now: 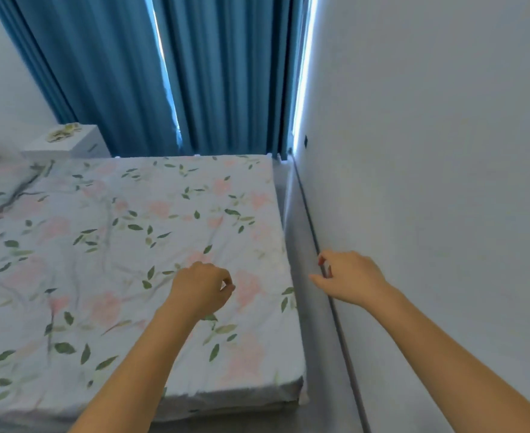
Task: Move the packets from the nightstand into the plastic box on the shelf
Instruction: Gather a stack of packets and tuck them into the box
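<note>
Far off at the upper left stands a white nightstand (84, 144) with a small pile of yellowish packets (62, 132) on its top. My left hand (199, 287) hovers over the near right part of the bed, fingers loosely curled, holding nothing. My right hand (348, 278) hangs over the floor strip beside the wall, fingers loosely curled and empty. Both hands are far from the packets. No shelf or plastic box is in view.
A bed with a floral sheet (126, 251) fills the left and centre. Blue curtains (176, 73) hang behind it. A white wall (429, 167) runs along the right, with a narrow grey floor strip (317, 339) between bed and wall.
</note>
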Demonstrator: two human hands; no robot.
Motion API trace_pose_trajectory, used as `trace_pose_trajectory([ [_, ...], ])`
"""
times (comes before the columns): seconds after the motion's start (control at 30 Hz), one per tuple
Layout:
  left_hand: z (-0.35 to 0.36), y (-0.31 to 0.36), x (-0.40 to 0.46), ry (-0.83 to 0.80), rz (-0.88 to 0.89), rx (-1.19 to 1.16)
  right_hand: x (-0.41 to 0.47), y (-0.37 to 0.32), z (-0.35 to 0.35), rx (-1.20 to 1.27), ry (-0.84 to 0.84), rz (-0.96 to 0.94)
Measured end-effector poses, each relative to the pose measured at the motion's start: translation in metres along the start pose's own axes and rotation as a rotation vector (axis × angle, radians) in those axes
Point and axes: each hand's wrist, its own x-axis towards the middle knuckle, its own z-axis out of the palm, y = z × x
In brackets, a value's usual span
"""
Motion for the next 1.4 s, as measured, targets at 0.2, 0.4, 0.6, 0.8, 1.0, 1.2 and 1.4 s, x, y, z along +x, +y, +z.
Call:
trace_pose_trajectory([
  [0.2,-0.002,0.102,0.1,-0.056,0.102,-0.027,0.02,0.109,-0.012,0.006,-0.026,0.084],
  [0.4,-0.011,0.164,0.193,-0.078,0.112,-0.099,0.074,0.169,-0.029,0.002,0.016,0.086],
  [0.6,-0.021,0.184,0.269,-0.095,0.113,-0.13,0.139,0.184,-0.039,0.045,0.01,0.033],
  [0.8,-0.032,0.185,0.371,-0.079,0.089,-0.117,0.232,0.215,-0.041,0.061,-0.071,0.04],
  [1.0,-0.056,0.142,0.509,-0.112,0.01,-0.122,0.4,0.243,-0.063,0.046,-0.12,0.017],
  [1.2,-0.122,0.085,0.649,-0.066,-0.08,-0.077,0.579,0.243,-0.126,0.039,-0.116,-0.008],
  [1.4,-0.167,0.056,0.761,-0.051,-0.091,-0.078,0.705,0.239,-0.165,0.016,-0.11,-0.045],
])
